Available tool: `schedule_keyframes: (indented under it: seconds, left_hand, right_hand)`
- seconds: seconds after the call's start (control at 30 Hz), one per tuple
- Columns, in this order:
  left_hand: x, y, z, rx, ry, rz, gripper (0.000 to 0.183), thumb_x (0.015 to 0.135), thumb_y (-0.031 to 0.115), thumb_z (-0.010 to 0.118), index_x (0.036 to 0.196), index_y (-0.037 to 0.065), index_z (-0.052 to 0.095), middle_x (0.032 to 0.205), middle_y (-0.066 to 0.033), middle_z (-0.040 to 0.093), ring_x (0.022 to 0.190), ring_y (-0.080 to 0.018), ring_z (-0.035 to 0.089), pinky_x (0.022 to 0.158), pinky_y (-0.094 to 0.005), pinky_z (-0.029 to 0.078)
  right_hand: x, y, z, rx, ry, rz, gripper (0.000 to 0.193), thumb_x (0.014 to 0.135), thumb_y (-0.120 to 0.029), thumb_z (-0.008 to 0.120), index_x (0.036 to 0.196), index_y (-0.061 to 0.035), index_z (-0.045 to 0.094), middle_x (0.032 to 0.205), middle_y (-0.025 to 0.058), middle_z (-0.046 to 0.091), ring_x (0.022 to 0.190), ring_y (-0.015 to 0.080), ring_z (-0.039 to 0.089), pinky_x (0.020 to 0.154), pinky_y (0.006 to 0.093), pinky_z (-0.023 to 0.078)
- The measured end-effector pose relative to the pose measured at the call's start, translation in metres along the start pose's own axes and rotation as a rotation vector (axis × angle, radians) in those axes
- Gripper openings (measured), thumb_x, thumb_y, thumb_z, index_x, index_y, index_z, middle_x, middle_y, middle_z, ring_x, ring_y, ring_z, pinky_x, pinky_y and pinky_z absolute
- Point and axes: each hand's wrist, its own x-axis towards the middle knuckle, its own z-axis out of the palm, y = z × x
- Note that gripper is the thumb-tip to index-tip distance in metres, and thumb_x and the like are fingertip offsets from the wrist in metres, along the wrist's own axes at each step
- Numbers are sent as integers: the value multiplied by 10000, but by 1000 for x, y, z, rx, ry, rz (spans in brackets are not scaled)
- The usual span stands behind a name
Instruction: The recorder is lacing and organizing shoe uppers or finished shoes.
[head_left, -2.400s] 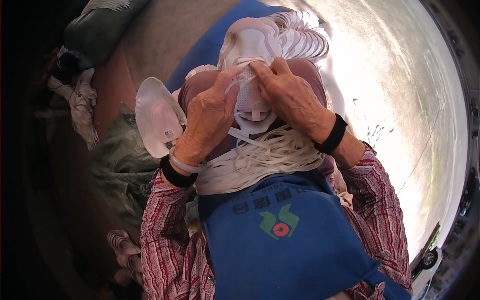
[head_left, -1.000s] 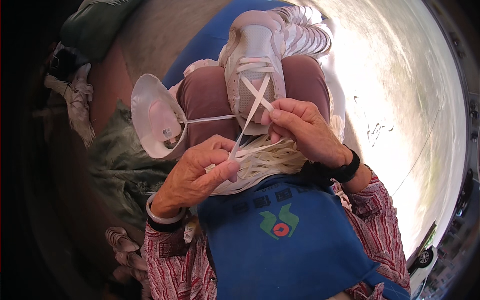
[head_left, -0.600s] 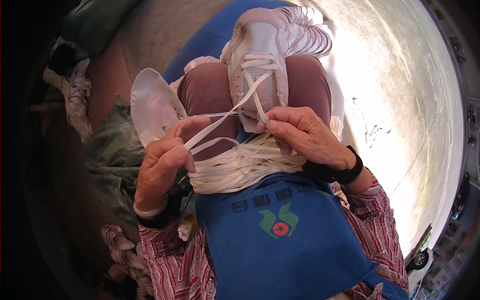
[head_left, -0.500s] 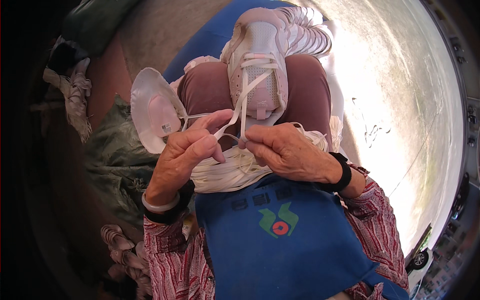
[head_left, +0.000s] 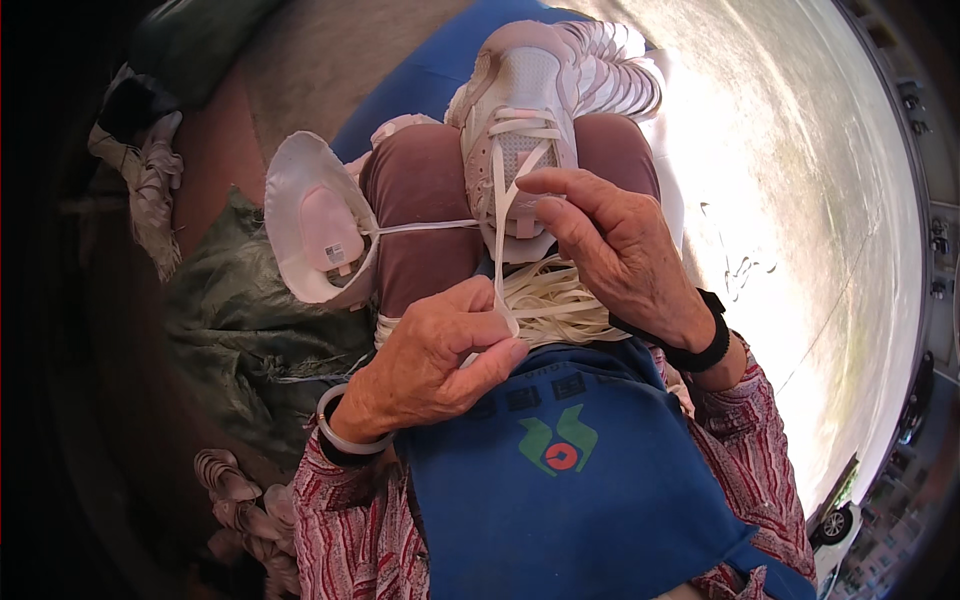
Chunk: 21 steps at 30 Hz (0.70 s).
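Note:
A pale pink and white sneaker upper (head_left: 525,85) lies between my knees, its tongue toward me, with a cream lace (head_left: 499,250) threaded through its upper holes. Low in front of the apron, my left hand (head_left: 440,350) is closed on the lace, which is drawn taut from the upper. My right hand (head_left: 630,250) is raised at the upper's near right side, thumb and index finger apart. Its index fingertip is right beside the lace and appears to hold nothing. Beneath the hands a bundle of cream laces (head_left: 560,300) rests on my lap.
Left of my knee is another upper (head_left: 320,215), tied by a thin white cord (head_left: 430,227) to the one on my lap. A blue apron (head_left: 580,500) covers my lap. Dark green sheeting (head_left: 230,300) and more uppers (head_left: 250,510) lie at the left. Stacked uppers (head_left: 615,75) lie beyond.
My left hand has come down and toward me, pulling the lace straight. My right hand has moved up and right, away from the lace end, its fingers parting.

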Motion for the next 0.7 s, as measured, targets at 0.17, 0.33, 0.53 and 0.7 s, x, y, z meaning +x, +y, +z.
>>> schedule_keyframes:
  seconds: [0.17,0.33,0.53,0.7]
  left_hand:
    - [5,14,11,129,-46,49,182,851,87,683,720,-5,597,761,-124,524,653,-296,556,586,-393,435]
    - [-1,13,12,28,-89,14,164,863,82,672,743,-7,605,731,-119,533,637,-293,554,585,-399,426]
    - [-6,5,0,-156,-86,61,186,923,132,628,793,-1,631,707,-85,547,607,-235,532,590,-348,421]
    - [-15,18,-20,-581,-111,-200,350,998,215,500,839,-32,689,837,-78,658,705,-124,559,659,-269,453]
  right_hand:
    - [7,17,8,-105,-288,84,332,1024,-266,543,972,43,653,676,108,547,643,119,489,595,315,439]
    - [5,31,9,67,-306,103,321,1019,-259,556,929,26,674,665,13,520,634,72,444,559,272,383]
    - [0,18,7,299,-201,273,283,1034,-235,528,1037,12,666,660,-40,517,541,13,454,478,196,350]
    - [-4,28,-6,270,-234,486,268,1045,-218,488,1139,-16,639,716,-14,586,502,36,518,446,180,401]
